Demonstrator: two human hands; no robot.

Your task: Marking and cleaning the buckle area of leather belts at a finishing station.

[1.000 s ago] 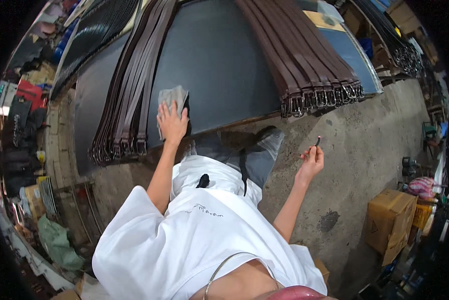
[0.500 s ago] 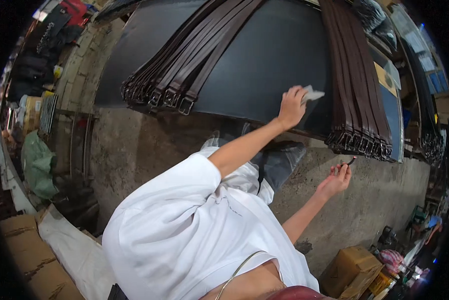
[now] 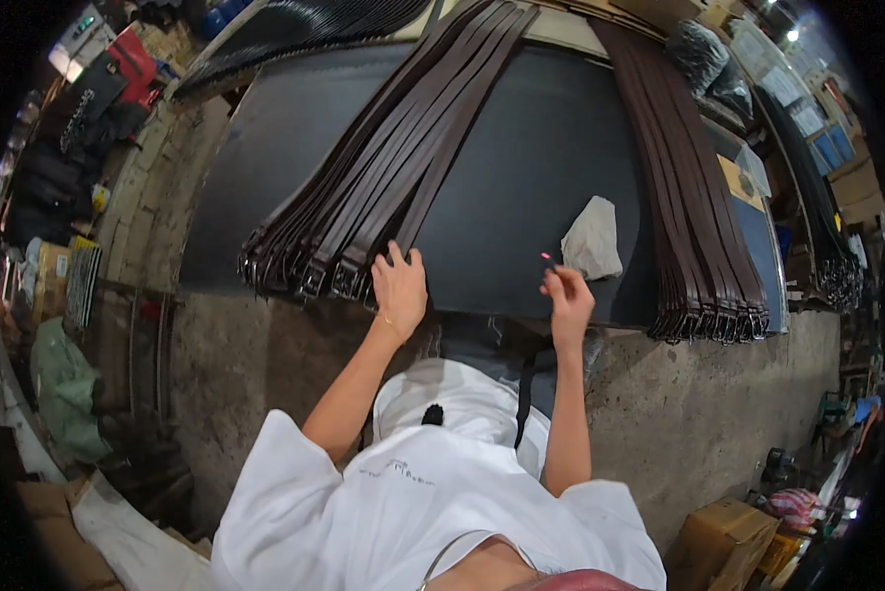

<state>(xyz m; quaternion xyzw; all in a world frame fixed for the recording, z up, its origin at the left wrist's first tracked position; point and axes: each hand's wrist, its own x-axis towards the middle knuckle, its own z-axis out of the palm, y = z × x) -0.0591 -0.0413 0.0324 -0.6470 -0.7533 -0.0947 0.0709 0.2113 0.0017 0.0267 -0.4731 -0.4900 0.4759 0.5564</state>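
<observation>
The room is floored with stained grey concrete [image 3: 688, 424], seen on both sides of the bench [image 3: 551, 128]. The bench is topped with a smooth, dark grey sheet, left bare in a broad strip down the middle and in another at the left. Two long bundles are laid across it from far to near: the left brown belts [image 3: 393, 167], fanned and set slantwise, and the right brown belts [image 3: 674, 167], packed closer together. A white shirt [image 3: 413, 522] is worn by the person at the near side. Shiny black belts [image 3: 314, 34] are spread beyond the far left corner, and more black strips [image 3: 807, 167] are hung at the right. A green sack [image 3: 65, 384] is seen at the left, a cardboard box [image 3: 718, 542] at the lower right.

The left hand [image 3: 401, 295] is placed at the near end of the left bundle's innermost belt, its fingers parted and lightly bent; whether the belt is touched cannot be told. The right hand [image 3: 570, 300] is raised over the bench's near edge, and a small dark rod [image 3: 549, 263] is pinched between its fingers. A pale, crumpled cloth [image 3: 592, 239] is left on the bench just beyond that hand, short of the right bundle. Metal buckles [image 3: 713, 323] are gathered at the near ends of both bundles. The rod is tipped with a small pink spot.
</observation>
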